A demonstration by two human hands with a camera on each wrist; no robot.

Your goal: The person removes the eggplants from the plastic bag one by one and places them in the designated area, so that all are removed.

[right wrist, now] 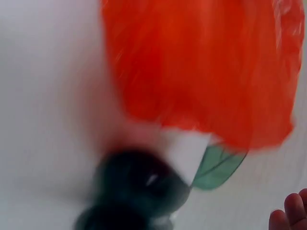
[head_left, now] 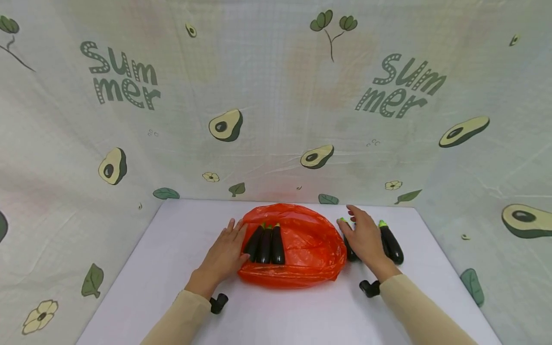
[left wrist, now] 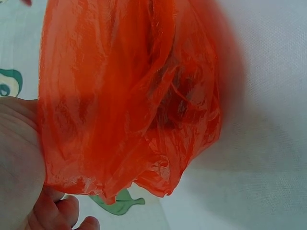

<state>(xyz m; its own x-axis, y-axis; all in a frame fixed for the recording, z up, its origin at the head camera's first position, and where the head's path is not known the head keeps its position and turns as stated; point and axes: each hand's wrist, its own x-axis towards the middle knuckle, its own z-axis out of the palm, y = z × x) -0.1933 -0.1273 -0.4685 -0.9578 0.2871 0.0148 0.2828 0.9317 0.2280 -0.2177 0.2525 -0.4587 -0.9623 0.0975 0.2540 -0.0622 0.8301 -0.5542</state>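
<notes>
A red plastic bag [head_left: 308,239] lies with its mouth wide, holding three dark eggplants [head_left: 277,247] side by side in its left half. My left hand [head_left: 224,251] rests against the bag's left edge, fingers extended and thumb at the front left rim. In the left wrist view, red film [left wrist: 110,105] covers part of the palm. To the right of the bag, my right hand [head_left: 364,237] hovers over more eggplants [head_left: 393,247], fingers loosely bent around nothing. It partly hides them. Blurred dark eggplants [right wrist: 144,184] show below the bag in the right wrist view.
The white table [head_left: 181,244] ends at a hanging cloth [head_left: 267,96] printed with avocados, leaves and lettering, which runs behind and along both sides. A black wrist-worn device [head_left: 219,303] sits at the left wrist, another [head_left: 369,289] at the right.
</notes>
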